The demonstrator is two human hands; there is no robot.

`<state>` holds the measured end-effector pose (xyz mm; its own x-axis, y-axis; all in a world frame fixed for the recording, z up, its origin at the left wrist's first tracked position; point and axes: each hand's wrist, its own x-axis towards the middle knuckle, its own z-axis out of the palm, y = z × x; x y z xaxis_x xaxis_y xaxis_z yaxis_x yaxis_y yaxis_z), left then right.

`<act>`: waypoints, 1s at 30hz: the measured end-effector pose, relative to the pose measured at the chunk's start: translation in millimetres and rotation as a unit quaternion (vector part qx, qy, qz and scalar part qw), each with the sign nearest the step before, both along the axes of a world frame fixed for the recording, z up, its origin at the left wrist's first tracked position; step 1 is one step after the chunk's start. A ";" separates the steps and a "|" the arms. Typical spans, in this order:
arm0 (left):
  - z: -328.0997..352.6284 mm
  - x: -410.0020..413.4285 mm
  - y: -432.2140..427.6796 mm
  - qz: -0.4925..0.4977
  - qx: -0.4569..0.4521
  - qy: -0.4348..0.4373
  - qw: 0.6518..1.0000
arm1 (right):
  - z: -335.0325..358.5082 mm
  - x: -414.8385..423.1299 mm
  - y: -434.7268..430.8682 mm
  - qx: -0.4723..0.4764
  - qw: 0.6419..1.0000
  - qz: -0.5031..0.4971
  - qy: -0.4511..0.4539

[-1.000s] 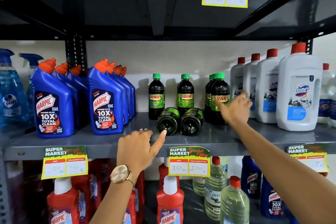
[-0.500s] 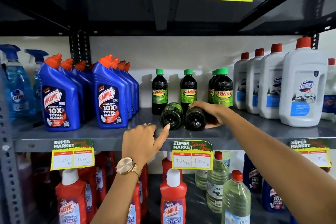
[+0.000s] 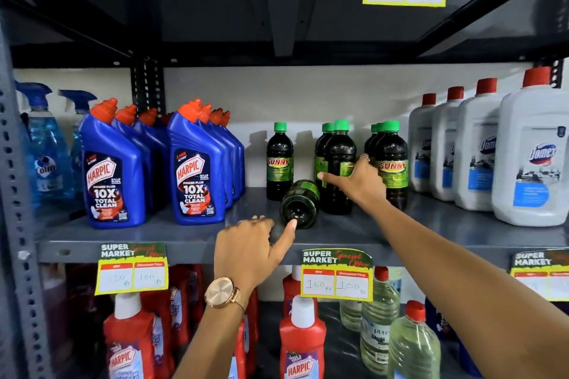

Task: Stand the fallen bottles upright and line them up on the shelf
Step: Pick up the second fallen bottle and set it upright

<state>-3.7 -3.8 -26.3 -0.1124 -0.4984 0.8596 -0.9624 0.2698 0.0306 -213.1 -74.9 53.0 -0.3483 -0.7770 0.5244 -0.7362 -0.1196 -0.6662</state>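
One fallen Sunny bottle now upright, right hand gripping it, label hidden | left hand loosely curled, thumb touching lying Sunny bottle | shelf

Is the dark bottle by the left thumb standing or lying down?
Lying down. The dark green-labelled plastic bottle rests on its side on the grey metal shelf, round base facing the camera.

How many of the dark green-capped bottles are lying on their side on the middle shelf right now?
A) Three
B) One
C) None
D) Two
B: only one fallen bottle lies on the shelf, its base facing out by the left hand; the right hand grips an upright bottle.
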 end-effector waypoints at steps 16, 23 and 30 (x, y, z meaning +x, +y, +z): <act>-1.3 2.3 -3.4 -0.005 0.001 0.000 1.000 | -17.0 -5.3 -12.3 -0.039 0.988 0.083 -0.127; -0.4 1.5 -1.7 -0.009 -0.003 -0.001 1.000 | -20.9 -9.1 -11.9 0.010 0.988 0.108 -0.108; 0.5 1.4 0.6 -0.005 0.004 -0.004 1.000 | -21.1 -2.1 -9.7 0.033 0.995 0.063 -0.068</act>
